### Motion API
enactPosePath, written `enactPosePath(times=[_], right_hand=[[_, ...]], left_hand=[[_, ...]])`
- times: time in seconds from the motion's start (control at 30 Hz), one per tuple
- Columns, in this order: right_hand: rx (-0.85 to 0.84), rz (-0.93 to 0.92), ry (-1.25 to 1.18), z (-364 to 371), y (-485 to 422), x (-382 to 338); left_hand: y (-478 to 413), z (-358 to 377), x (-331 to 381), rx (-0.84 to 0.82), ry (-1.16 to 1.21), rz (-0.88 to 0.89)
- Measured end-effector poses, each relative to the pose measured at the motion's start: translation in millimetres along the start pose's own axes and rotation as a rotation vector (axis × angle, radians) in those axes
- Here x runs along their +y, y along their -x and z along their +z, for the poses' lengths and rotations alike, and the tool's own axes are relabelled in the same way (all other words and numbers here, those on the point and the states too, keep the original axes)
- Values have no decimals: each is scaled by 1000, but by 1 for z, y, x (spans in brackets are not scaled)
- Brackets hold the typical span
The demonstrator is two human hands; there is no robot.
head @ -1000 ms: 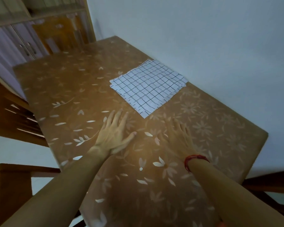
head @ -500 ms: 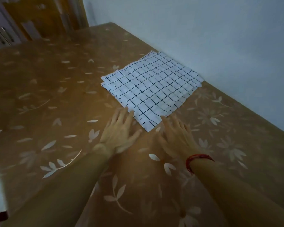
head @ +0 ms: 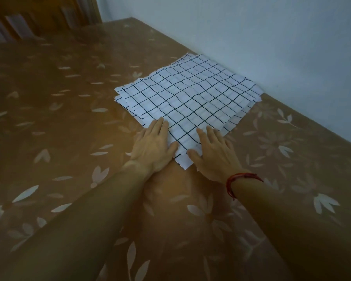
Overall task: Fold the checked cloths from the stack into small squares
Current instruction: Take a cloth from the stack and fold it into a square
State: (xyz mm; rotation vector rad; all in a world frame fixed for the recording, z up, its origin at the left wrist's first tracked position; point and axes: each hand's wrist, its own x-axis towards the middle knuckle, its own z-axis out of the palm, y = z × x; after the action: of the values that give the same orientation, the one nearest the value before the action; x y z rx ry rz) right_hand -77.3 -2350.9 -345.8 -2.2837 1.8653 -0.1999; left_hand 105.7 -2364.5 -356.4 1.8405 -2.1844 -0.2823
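Brown floral-print table [head: 69, 138] against a pale wall [head: 272, 37]; wooden furniture at the far corner. Stack [head: 190, 98] of white cloths with a black grid, lying flat just ahead of both hands, set diamond-wise so that one corner points back between them, the far edges close to the wall. Layers slightly fanned, several offset edges showing on the left and right sides; top cloth faintly rippled, unfolded.

Left hand [head: 153, 148] flat, fingers extended and together, palm down on the near left edge of that corner, thumb tip on the cloth. Right hand [head: 213, 153] likewise flat and spread, palm down on the near right edge; red thread [head: 243, 177] at its wrist. Nothing pinched or held by either hand, only pressed. Both about equally near the corner, which lies between the two thumbs.

Judged stage: start of the task, no fold yet made; next move probably a pinch of the top layer alone at this corner, the risk being lower layers dragged along.
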Motion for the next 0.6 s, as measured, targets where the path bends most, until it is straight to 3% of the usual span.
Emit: enactPosePath(times=[0.33, 0.6], right_hand=[[7, -56, 58, 3, 6, -2], [1, -102, 83, 0, 30, 2]], left_hand=[[2, 5, 6, 183, -125, 38], [16, -5, 18, 87, -237, 84]])
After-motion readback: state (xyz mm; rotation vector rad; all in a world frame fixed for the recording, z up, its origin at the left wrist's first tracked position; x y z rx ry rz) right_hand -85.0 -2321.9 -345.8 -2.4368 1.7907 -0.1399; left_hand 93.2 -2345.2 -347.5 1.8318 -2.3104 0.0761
